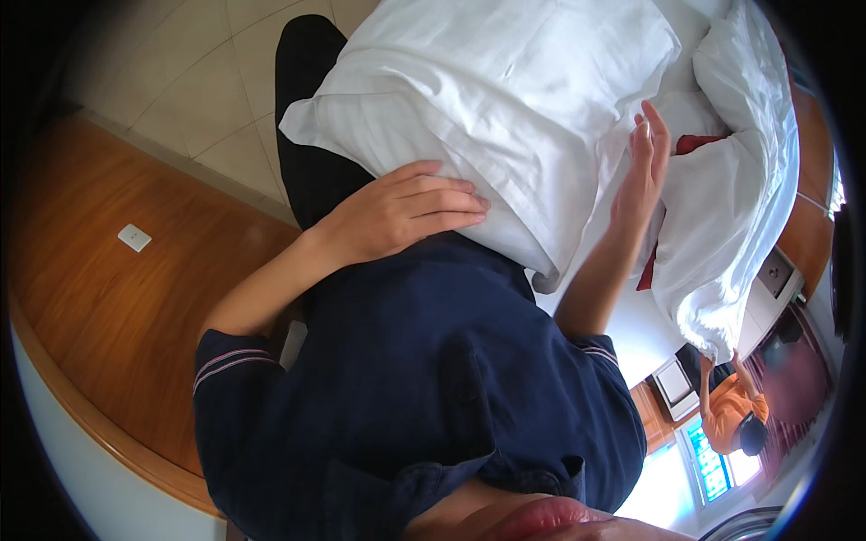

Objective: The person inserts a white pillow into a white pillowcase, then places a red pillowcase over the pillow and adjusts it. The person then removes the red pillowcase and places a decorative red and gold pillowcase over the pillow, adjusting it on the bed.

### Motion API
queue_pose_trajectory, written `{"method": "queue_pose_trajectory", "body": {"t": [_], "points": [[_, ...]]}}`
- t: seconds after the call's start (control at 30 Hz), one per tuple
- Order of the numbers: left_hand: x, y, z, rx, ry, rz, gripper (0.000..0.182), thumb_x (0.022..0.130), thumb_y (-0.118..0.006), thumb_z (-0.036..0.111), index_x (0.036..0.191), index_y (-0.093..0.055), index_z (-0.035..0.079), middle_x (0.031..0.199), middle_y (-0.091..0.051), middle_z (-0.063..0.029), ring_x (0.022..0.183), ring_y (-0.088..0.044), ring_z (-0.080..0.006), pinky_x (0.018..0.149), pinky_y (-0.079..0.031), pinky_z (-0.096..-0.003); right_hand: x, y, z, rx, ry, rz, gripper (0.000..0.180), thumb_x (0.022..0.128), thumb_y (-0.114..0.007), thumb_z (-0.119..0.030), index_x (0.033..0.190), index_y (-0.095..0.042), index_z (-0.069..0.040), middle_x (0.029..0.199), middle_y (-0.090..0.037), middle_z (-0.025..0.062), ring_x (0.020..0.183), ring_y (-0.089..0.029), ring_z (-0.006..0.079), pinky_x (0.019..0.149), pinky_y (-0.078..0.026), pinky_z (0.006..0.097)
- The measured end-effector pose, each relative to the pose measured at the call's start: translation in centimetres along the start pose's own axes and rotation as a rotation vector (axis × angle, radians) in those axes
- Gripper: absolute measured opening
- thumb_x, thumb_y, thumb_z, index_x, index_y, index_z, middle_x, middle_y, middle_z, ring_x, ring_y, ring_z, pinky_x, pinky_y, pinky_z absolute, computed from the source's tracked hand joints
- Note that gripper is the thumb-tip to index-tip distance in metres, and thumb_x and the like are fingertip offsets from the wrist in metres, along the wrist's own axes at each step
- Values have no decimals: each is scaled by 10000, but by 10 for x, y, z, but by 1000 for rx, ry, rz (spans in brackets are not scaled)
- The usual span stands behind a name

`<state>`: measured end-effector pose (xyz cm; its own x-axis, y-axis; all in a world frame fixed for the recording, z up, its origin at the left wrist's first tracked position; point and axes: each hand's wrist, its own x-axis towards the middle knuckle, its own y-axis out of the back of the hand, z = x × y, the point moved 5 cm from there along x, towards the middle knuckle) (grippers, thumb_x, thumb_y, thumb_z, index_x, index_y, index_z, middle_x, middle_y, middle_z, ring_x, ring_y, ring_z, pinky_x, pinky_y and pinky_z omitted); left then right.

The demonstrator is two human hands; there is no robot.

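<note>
My left hand point(409, 206) lies with its fingers flat and slightly spread across the near edge of a white pillow point(500, 108). Its thumb is hidden. That pillow, in a loose, creased pillowcase, rests before my waist; one corner points left and a folded flap hangs towards me. My right hand point(648, 149) is raised beside the pillow's right edge, fingers extended, nothing in it. Beyond it, a white duvet point(737, 155) is bunched up, and dark red fabric point(697, 143) shows from beneath its folds. White bedding point(649, 345) stretches below my right forearm.
At the right, another person point(731, 412) in an orange top grips the duvet's lower end with both hands. Wood panelling point(155, 318) with a white wall socket point(134, 237) stands close on my left. Beige floor tiles point(196, 88) lie beyond. A window point(717, 466) glows at lower right.
</note>
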<state>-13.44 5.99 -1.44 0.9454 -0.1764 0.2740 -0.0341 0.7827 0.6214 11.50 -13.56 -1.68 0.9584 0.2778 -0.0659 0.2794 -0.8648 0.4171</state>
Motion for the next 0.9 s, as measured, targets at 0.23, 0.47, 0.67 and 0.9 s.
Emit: {"method": "queue_pose_trajectory", "body": {"t": [0.23,0.47,0.67,0.9], "points": [[-54,11,-48,143,-23,194,368,789,-803,143,1134,-679,172,1148,-660,25,1111,-607,-197,1057,-474,-416,-96,-87,-100,-512,596,-704,478,806,-769,-92,1263,-632,-58,1208,-632,119,1132,-576,334,980,-445,429],[-80,18,-78,308,115,194,342,730,-847,145,1036,-695,167,1077,-662,19,1030,-610,-203,1026,-482,-409,-82,-108,-88,-527,557,-628,323,799,-747,-9,1102,-646,-62,1024,-633,95,944,-593,310,879,-459,428],[-72,-3,-52,319,-41,279,440,792,-829,200,1214,-712,242,1206,-659,14,1175,-571,-219,1118,-406,-428,-63,-96,-84,-321,331,-664,193,818,-669,115,976,-651,6,916,-630,93,792,-621,198,736,-487,301],[5,7,-24,224,122,43,483,951,-647,409,1407,-640,251,1446,-605,-41,1374,-501,-262,1187,-309,-483,-52,-66,-98,-5,461,-353,223,710,-688,141,889,-675,9,831,-633,65,702,-587,117,598,-435,247]]}}
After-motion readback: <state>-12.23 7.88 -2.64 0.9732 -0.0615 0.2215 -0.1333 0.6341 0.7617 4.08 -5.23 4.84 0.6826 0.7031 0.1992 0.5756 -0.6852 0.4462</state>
